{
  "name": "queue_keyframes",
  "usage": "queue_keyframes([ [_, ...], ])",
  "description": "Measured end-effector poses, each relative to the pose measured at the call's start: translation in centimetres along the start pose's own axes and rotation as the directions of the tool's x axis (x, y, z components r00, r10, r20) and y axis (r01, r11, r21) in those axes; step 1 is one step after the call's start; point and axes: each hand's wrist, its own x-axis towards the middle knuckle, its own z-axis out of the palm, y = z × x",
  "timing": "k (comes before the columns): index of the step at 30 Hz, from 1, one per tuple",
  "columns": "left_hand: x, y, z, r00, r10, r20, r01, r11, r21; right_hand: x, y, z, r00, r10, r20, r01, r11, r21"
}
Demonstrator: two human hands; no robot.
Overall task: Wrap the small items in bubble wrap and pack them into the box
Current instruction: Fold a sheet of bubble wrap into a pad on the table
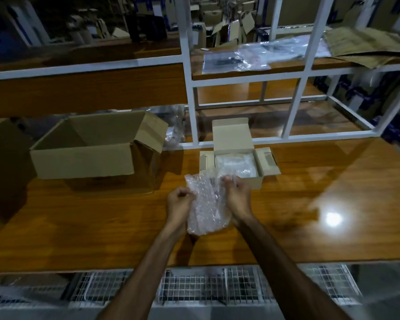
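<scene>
The bubble wrap [206, 204] is hanging above the tabletop [310, 192], held between both hands at the centre. The left hand [179, 202] is pinching its left edge with curled fingers; the right hand [237, 195] is gripping the top right edge. Any item inside is too blurred to tell. Folding should go snugly, edges overlapped. The small box [238, 162] is sitting open at 1 o'clock, already holding something wrapped. The big box [90, 148] is at 10 o'clock.

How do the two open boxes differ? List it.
The big box is plain brown with loose flaps; the small box is paler, with a hinged lid standing up. The big box's visible inside looks bare; the small box holds white wrapping. The small box sits nearer the hands. Both are open cardboard.
</scene>
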Motion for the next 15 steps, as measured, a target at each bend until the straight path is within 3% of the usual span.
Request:
queue_keyframes([
  [8, 1.4, -3.1, -9.1, 0.975, -0.196, -0.1, 0.193, 0.98, -0.04, -1.8, 2.6, -4.4, 0.994, 0.013, -0.106, -0.026, 0.992, -0.12],
  [15, 2.7, -4.3, -15.4, 0.964, -0.149, -0.222, 0.183, 0.973, 0.142, -1.8, 4.5, -9.5, 0.993, -0.065, -0.098, 0.035, 0.958, -0.285],
])
